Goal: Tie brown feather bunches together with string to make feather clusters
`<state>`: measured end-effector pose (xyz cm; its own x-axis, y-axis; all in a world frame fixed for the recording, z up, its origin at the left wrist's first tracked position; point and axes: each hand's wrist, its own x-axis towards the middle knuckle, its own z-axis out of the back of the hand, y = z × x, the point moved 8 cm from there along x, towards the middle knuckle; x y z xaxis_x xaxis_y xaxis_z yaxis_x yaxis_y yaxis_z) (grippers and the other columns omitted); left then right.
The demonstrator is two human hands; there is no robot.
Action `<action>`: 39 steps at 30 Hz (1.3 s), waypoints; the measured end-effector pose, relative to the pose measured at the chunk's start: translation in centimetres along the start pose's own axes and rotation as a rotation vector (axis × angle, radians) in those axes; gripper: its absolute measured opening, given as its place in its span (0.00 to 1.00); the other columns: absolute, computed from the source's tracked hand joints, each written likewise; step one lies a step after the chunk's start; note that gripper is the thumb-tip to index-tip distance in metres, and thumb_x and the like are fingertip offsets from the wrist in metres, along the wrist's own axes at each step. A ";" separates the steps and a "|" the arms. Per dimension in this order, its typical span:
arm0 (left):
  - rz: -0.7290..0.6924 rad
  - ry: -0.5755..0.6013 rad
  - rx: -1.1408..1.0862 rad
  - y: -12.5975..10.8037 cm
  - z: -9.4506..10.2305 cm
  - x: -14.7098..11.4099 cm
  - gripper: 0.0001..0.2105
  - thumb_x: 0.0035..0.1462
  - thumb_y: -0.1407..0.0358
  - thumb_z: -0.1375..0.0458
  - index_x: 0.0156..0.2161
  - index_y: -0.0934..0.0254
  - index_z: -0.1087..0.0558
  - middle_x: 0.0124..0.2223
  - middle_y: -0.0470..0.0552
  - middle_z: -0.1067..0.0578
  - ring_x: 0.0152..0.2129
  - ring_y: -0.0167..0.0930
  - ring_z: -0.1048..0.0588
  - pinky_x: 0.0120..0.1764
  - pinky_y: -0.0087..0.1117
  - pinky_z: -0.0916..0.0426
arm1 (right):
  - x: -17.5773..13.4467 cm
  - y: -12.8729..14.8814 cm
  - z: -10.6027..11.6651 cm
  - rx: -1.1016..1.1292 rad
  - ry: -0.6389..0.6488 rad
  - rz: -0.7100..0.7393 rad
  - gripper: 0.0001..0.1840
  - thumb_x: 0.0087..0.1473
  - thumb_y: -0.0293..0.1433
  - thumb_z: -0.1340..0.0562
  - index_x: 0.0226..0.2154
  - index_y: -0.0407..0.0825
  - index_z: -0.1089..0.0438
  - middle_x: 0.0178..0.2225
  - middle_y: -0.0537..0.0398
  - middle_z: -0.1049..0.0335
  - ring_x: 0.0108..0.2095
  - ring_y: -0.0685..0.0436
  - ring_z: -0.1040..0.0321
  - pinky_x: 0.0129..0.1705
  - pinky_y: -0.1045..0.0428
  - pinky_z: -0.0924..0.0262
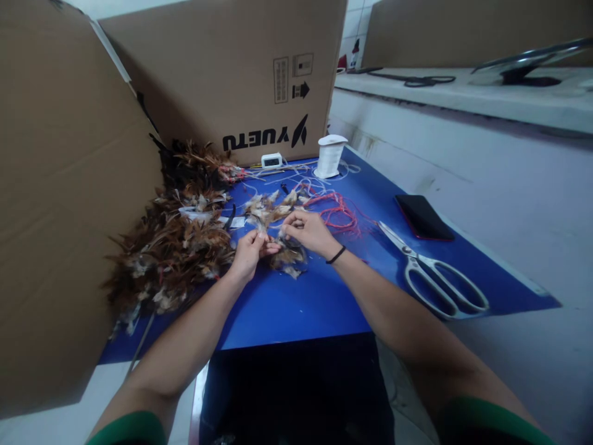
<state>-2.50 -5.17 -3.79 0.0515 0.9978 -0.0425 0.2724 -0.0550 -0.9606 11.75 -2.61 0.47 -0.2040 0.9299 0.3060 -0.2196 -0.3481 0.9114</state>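
My left hand (251, 250) is closed, thumb against fingers, over the middle of the blue table, with a pale feather tuft (260, 227) showing at its fingertips. Just to its right, my right hand (309, 232) pinches at the fluffy end of a feather; its fingertips hide part of it. Brown and grey feathers (291, 254) lie under and beside the right hand. Beyond both hands is a loose group of brown and white feathers (269, 209). Pinkish-red string (340, 213) lies tangled to the right of them.
A big heap of brown feathers (180, 247) fills the left side. Large scissors (430, 272) and a phone (424, 216) lie at the right. A white spool (330, 157) and small digital display (271, 161) stand at the back, before a cardboard box (208, 74).
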 end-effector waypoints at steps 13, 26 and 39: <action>0.014 -0.033 0.038 0.2 0.4 0.1 0.13 0.49 0.60 0.40 0.26 0.68 0.35 0.26 0.47 0.28 0.23 0.27 0.24 0.28 0.25 0.28 | 0.0 0.0 0.9 0.142 0.031 -0.084 0.12 0.39 0.28 0.37 0.31 0.46 0.37 0.20 0.59 0.32 0.21 0.51 0.33 0.24 0.55 0.38; 0.026 -0.033 0.008 0.0 0.4 0.0 0.11 0.52 0.62 0.42 0.28 0.68 0.36 0.32 0.49 0.26 0.20 0.24 0.25 0.25 0.25 0.29 | 0.3 -0.2 2.9 0.165 -0.084 -0.118 0.11 0.39 0.30 0.36 0.29 0.46 0.35 0.20 0.59 0.34 0.19 0.53 0.37 0.21 0.56 0.40; 0.178 0.118 0.031 1.3 -1.6 -1.1 0.10 0.54 0.62 0.43 0.28 0.68 0.35 0.22 0.52 0.25 0.21 0.28 0.23 0.29 0.26 0.27 | -0.4 0.7 0.4 0.130 0.054 -0.063 0.14 0.36 0.27 0.36 0.31 0.46 0.35 0.24 0.59 0.33 0.23 0.53 0.35 0.25 0.55 0.37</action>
<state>-0.64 -6.44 -4.49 0.2092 0.9609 -0.1815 0.2193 -0.2269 -0.9489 12.03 -3.18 1.10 -0.2453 0.9405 0.2350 -0.1088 -0.2676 0.9574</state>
